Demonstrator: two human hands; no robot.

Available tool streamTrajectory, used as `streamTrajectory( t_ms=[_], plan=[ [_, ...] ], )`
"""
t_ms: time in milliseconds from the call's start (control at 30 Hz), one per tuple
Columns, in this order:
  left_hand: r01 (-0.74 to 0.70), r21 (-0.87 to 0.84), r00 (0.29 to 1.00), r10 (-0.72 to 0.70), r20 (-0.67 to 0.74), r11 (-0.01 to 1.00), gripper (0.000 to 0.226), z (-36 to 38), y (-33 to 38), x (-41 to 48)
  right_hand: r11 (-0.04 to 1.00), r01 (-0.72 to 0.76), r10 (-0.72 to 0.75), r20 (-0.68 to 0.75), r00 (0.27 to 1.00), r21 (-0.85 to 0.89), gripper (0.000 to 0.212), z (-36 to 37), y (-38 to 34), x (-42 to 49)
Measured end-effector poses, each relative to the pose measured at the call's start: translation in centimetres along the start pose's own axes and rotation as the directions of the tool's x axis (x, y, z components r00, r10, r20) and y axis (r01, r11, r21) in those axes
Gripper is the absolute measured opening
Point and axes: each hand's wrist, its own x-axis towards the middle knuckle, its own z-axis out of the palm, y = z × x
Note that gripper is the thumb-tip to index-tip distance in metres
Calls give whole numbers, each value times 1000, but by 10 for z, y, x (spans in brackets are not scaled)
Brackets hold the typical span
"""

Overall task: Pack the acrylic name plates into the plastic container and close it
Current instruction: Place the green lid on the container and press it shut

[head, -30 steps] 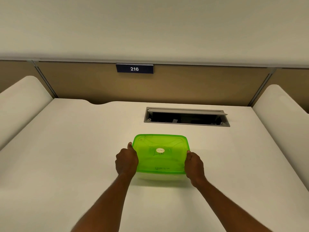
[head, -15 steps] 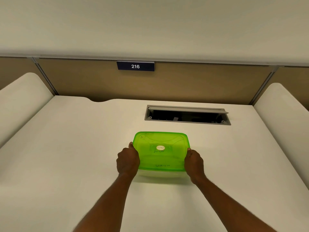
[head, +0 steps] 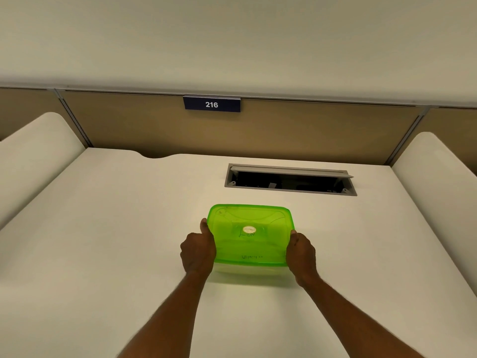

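A clear plastic container with a translucent green lid [head: 247, 220] sits on the white desk in front of me. The lid lies on top, with a small round sticker at its centre. My left hand [head: 197, 250] grips the container's left side, thumb up along the lid's edge. My right hand [head: 300, 253] grips the right side the same way. What is inside the container is hidden by the lid; no acrylic name plates are visible.
An open cable tray [head: 290, 180] is recessed into the white desk [head: 116, 241] behind the container. A tan partition carries a dark sign reading 216 [head: 211, 104]. Curved white dividers rise at the left [head: 33, 151] and right [head: 438, 164].
Both hands keep holding the container's sides. The container sits slightly farther from me than a second ago, and the view has tilted a little.
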Motion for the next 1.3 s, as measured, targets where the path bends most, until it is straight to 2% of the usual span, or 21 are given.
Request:
streamTrajectory(
  t_ms=[100,367,633,767,867,933,1033,1133,1300],
  plan=[
    [17,7,1000,-17,21,1000,93,4,-5,6,1000,-1,1,7,1000,-3,41,0,-2,1],
    [-12,19,1000,12,6,1000,72,3,-2,9,1000,-19,19,26,999,-6,44,0,-3,3],
    [-32,80,999,31,9,996,73,9,-5,16,1000,-20,20,20,1000,13,44,0,-8,0],
    [-93,170,995,88,37,981,66,7,1,25,994,-100,96,77,992,44,45,-1,-5,1],
    [-181,171,983,171,74,969,53,5,11,39,975,-210,195,181,964,69,37,-14,-12,11],
    [-252,169,966,236,107,953,51,5,20,49,972,-232,220,185,958,41,50,-17,-17,23],
    [-252,151,963,232,139,956,61,11,29,52,964,-264,263,185,947,-17,72,-14,-25,38],
    [-230,174,968,207,143,957,70,20,28,51,968,-239,250,185,950,-82,70,-9,-29,42],
    [-186,87,971,170,166,979,64,23,29,55,980,-166,184,175,967,-112,63,-4,-22,48]
  ],
)
